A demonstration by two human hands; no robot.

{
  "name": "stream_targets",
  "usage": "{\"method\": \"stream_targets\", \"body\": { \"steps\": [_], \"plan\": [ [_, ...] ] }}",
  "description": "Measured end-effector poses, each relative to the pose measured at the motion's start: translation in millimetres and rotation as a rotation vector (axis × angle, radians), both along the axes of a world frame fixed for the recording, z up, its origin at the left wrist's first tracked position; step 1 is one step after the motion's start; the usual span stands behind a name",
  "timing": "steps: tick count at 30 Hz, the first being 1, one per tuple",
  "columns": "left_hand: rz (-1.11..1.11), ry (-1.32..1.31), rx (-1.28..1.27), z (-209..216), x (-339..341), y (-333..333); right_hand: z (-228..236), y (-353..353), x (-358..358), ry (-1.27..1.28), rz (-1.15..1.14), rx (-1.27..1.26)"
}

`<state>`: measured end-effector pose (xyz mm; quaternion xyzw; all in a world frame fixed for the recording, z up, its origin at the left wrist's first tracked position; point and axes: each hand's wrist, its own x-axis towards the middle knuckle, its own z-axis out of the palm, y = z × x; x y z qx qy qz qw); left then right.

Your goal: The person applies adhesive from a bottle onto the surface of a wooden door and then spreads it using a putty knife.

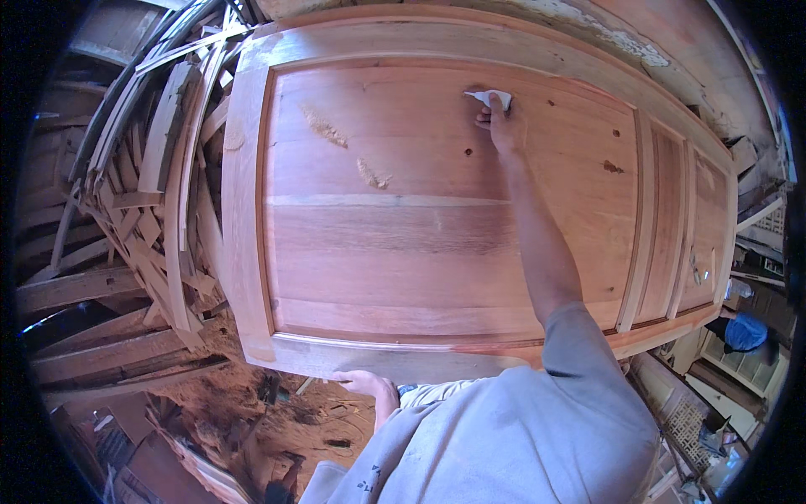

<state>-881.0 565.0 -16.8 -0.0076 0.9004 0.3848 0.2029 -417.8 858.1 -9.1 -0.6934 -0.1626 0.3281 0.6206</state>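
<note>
A large wooden panelled door lies flat in front of me. Over its far part, my right hand is closed around a small white squeeze bottle. The bottle's thin nozzle points left, near a dark mark in the wood. Down at the door's near edge is my left hand, its fingers stretched out to the left beside the edge; it appears to hold nothing. Two patches of sawdust lie on the big panel, left of the bottle. Dark knots or holes dot the wood at the right.
Wood offcuts and long boards are piled at the left. Sawdust and shavings cover the ground below the door. A small object rests on the door's right panel. Someone in blue is at the far right, among stacked frames.
</note>
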Motion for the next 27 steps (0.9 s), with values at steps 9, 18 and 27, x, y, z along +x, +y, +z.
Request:
{"method": "stream_targets", "body": {
  "steps": [9, 18, 27],
  "plan": [
    [-0.013, -0.002, 0.043, 9, 7, 6, -2, 2, 1, -0.030, 0.005, -0.015],
    [-0.038, -0.002, 0.053, 5, 3, 4, -10, 3, 6, 0.012, 0.019, 0.018],
    [-0.015, 0.016, 0.053, 13, 14, 8, -37, 4, 18, 0.043, 0.031, 0.056]
  ]
}}
